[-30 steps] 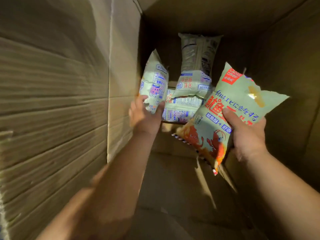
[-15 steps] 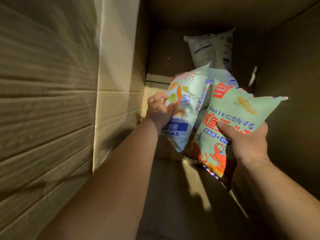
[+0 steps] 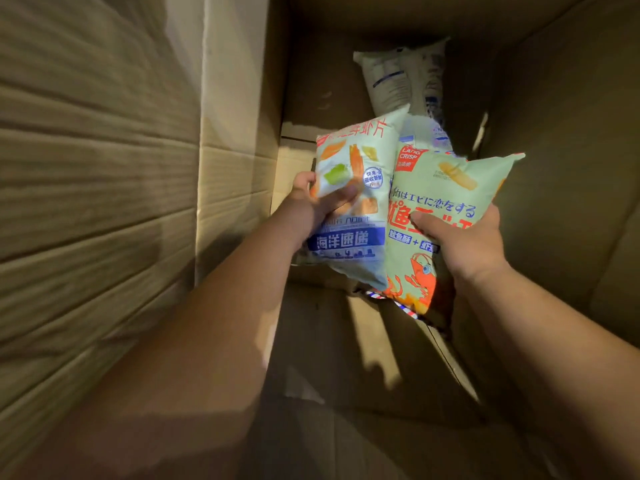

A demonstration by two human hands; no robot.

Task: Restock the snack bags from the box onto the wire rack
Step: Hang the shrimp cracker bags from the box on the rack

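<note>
1. While both arms reach down inside the cardboard box (image 3: 104, 202), the left hand (image 3: 317, 206) is clamped on the left snack bag (image 3: 349, 202), thumb across its printed front and fingers curled behind its left edge.
2. Closed likewise, the right hand (image 3: 464, 244) grips the right snack bag (image 3: 446, 216), thumb pressed on the front, the other fingers hidden behind.
3. Both held bags sit side by side with their inner edges overlapping, fronts turned to the camera, long axes running roughly up and away from the wrists and tilted slightly right.
4. A third bag (image 3: 401, 77), pale and showing its back, lies farther in against the far wall of the box, well apart from the hands; part of another pack shows just behind the held pair.
5. On the right snack bag a red patch reads "LANG CRISP", with Japanese script below and an orange shrimp cartoon near the bottom.
6. On the left snack bag a blue band carries white Chinese characters, with red characters along the top.
</note>
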